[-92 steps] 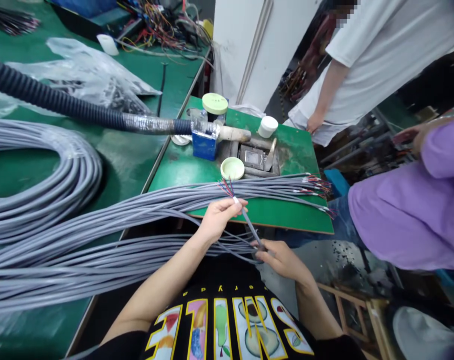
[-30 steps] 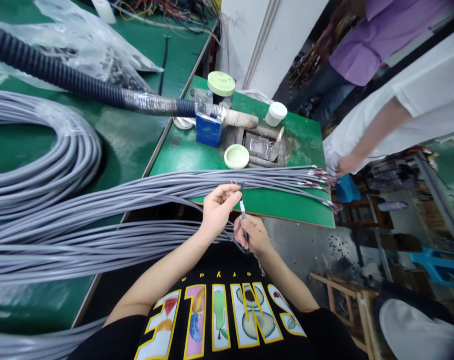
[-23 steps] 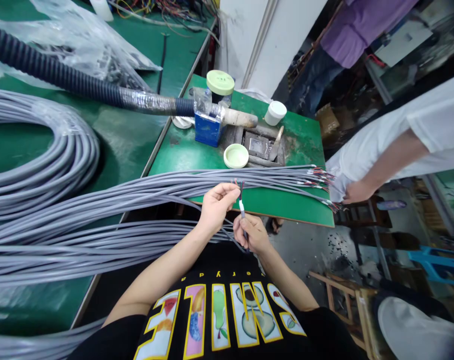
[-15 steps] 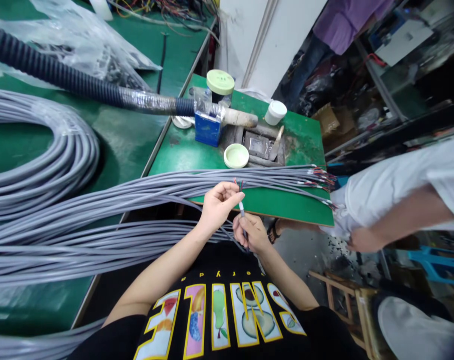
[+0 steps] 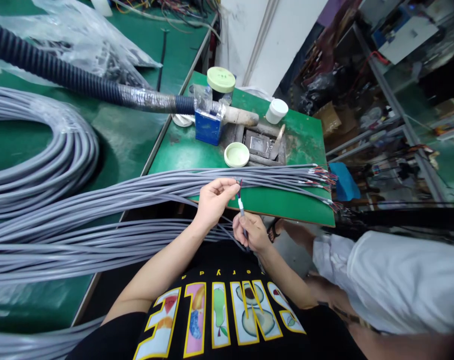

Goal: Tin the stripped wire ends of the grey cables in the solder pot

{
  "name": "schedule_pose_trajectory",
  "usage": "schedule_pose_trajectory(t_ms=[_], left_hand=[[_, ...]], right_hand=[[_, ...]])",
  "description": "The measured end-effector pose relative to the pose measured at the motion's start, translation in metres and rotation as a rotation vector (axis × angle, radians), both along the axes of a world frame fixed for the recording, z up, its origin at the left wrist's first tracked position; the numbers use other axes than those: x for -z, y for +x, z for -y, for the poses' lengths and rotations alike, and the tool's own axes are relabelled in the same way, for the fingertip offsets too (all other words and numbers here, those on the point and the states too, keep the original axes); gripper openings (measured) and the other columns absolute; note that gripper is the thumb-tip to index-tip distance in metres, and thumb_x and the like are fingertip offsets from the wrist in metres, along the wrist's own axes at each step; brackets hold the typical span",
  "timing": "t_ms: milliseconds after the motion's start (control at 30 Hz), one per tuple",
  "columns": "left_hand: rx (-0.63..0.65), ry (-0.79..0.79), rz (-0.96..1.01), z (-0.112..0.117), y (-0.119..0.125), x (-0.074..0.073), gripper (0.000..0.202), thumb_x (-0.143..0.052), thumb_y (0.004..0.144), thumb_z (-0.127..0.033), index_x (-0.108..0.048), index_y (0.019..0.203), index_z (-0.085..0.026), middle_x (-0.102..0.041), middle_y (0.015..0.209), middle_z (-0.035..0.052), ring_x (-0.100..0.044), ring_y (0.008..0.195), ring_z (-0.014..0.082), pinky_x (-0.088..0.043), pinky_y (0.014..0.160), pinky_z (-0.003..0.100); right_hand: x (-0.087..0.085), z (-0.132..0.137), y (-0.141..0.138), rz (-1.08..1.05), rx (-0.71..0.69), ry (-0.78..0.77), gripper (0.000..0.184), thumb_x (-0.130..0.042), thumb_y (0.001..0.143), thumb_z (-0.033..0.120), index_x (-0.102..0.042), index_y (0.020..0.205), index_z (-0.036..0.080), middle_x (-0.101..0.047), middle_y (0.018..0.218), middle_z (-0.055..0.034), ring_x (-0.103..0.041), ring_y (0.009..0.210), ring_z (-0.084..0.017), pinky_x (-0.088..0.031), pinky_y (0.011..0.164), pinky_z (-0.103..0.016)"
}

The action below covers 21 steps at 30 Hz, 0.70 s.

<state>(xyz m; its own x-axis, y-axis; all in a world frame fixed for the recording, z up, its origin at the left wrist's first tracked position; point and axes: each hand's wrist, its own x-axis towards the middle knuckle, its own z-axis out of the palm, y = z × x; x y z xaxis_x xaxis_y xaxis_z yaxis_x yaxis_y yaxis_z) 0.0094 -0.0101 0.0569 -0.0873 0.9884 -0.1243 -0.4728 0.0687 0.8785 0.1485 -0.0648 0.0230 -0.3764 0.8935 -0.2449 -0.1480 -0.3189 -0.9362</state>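
Observation:
My right hand point(image 5: 249, 232) grips a grey cable point(image 5: 243, 219) just below its stripped end, holding it upright in front of my chest. My left hand point(image 5: 212, 199) pinches the thin coloured wires point(image 5: 240, 185) that stick out of that end. Behind both hands a thick bundle of grey cables point(image 5: 144, 192) lies across the green bench point(image 5: 287, 200), its stripped coloured ends point(image 5: 322, 177) fanned out at the right edge.
A large coil of grey cable point(image 5: 42, 165) lies at the left. A black corrugated hose point(image 5: 61, 75) runs to a blue block point(image 5: 206, 127) beside a metal tray point(image 5: 259, 145), pale green lids and a white jar point(image 5: 277, 110). A person in white point(image 5: 392, 285) crouches low at my right.
My hands have drawn close together on the cable end, and my left fingers shifted onto the coloured wires. The person in white bent down at my right; the person in purple left the view.

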Motion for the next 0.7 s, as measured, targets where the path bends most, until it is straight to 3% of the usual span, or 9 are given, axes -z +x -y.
schedule_pose_trajectory(t_ms=[200, 533, 700], left_hand=[[-0.055, 0.066, -0.03, 0.0071, 0.0029, 0.0054, 0.021, -0.077, 0.066, -0.033, -0.065, 0.073, -0.016, -0.058, 0.058, -0.0032, -0.045, 0.046, 0.0045, -0.035, 0.044, 0.017], [0.001, 0.175, -0.314, 0.0088, 0.0027, 0.0037, 0.018, -0.074, 0.067, -0.024, -0.06, 0.074, -0.017, -0.051, 0.054, -0.0065, -0.043, 0.048, 0.0051, -0.036, 0.048, 0.017], [-0.069, 0.164, -0.241, 0.0095, 0.005, 0.0076, 0.017, -0.073, 0.069, -0.026, -0.06, 0.071, -0.016, -0.056, 0.059, -0.0041, -0.048, 0.051, 0.0062, -0.041, 0.05, 0.018]], right_hand=[[0.0006, -0.0001, -0.0001, -0.041, 0.014, 0.007, 0.034, -0.053, 0.087, 0.048, -0.057, 0.076, 0.016, -0.049, 0.038, 0.0068, -0.033, 0.027, -0.005, -0.025, 0.033, -0.018], [-0.0034, -0.0006, -0.001, 0.064, 0.013, 0.026, 0.034, -0.052, 0.087, 0.047, -0.057, 0.076, 0.016, -0.051, 0.04, 0.0071, -0.033, 0.026, -0.004, -0.021, 0.03, -0.017], [-0.0031, -0.0006, -0.0019, 0.045, 0.021, 0.019, 0.035, -0.051, 0.087, 0.049, -0.057, 0.076, 0.016, -0.05, 0.039, 0.0071, -0.033, 0.026, -0.004, -0.023, 0.031, -0.017]])
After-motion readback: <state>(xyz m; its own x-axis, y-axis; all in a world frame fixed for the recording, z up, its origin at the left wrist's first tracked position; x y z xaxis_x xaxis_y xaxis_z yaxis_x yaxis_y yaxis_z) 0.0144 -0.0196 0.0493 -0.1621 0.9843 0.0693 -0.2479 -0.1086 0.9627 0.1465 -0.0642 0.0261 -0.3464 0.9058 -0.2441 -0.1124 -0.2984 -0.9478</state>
